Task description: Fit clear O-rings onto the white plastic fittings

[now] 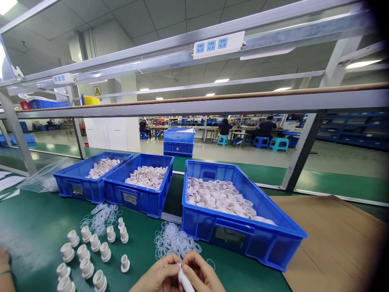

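Observation:
My left hand (161, 274) and my right hand (203, 273) meet at the bottom middle of the head view. Fingers of both are closed on a smooth white plastic piece (184, 280); its upper end is partly covered by the fingertips. Whether a ring is on it, I cannot tell. Just beyond my fingers lies a heap of thin translucent rings (174, 240), with one loose ring (210, 263) to the right. Several white stepped plastic fittings (86, 267) stand upright on the green table to the left. Behind them is a second heap of rings (103, 217).
A large blue bin (237, 243) of white fittings stands right of centre. Two more blue bins (133, 198) (77, 190) with smaller white parts are farther left. Brown cardboard (334, 239) lies at right. Another person's wrist (5, 267) shows at the left edge. A shelf rail (212, 106) crosses overhead.

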### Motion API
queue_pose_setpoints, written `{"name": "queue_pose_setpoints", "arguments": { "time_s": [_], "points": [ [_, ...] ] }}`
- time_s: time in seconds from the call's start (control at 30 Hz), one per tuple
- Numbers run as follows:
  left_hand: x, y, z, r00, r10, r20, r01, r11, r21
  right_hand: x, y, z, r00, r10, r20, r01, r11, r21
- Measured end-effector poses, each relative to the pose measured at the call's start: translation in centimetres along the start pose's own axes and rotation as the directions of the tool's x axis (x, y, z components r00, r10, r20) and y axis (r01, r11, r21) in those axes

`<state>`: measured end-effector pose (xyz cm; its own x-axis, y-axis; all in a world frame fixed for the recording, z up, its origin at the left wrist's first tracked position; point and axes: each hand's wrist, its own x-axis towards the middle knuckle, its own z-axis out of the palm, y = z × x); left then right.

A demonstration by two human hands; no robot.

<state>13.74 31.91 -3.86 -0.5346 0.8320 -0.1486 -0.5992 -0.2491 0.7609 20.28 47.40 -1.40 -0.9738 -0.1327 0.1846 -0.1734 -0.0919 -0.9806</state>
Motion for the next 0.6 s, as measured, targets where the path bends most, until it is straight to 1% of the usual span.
{"name": "queue_pose_setpoints", "arguments": {
  "time_s": [0.1,0.17,0.3,0.4,0.5,0.6],
  "points": [
    [0.1,0.0,0.2,0.999,0.032,-0.025,-0.032,0.999,-0.006,0.0,0.3,0.2,1.000,-0.008,0.029,0.006,0.997,0.080],
    [0.0,0.4,0.5,0.996,0.069,-0.052,-0.069,0.998,-0.007,0.2,0.9,0.0,1.000,-0.017,0.006,0.016,0.995,0.101],
    [-0.2,1.1,0.9,0.988,0.119,-0.102,-0.121,0.993,-0.010,0.7,2.8,-1.0,0.995,0.025,-0.098,-0.025,1.000,0.003],
    [0.1,0.6,0.5,0.983,0.109,-0.148,-0.111,0.994,-0.006,0.9,3.4,-1.5,0.985,0.000,-0.170,-0.015,0.996,-0.084],
    [0.7,-0.3,-0.3,0.985,0.054,-0.163,-0.044,0.997,0.064,0.6,2.7,-1.2,0.979,-0.020,-0.202,-0.016,0.984,-0.176],
    [1.0,-0.8,-0.7,0.988,0.084,-0.127,-0.059,0.981,0.186,0.1,1.5,-0.7,0.985,-0.054,-0.165,0.007,0.962,-0.274]
  ]
}}
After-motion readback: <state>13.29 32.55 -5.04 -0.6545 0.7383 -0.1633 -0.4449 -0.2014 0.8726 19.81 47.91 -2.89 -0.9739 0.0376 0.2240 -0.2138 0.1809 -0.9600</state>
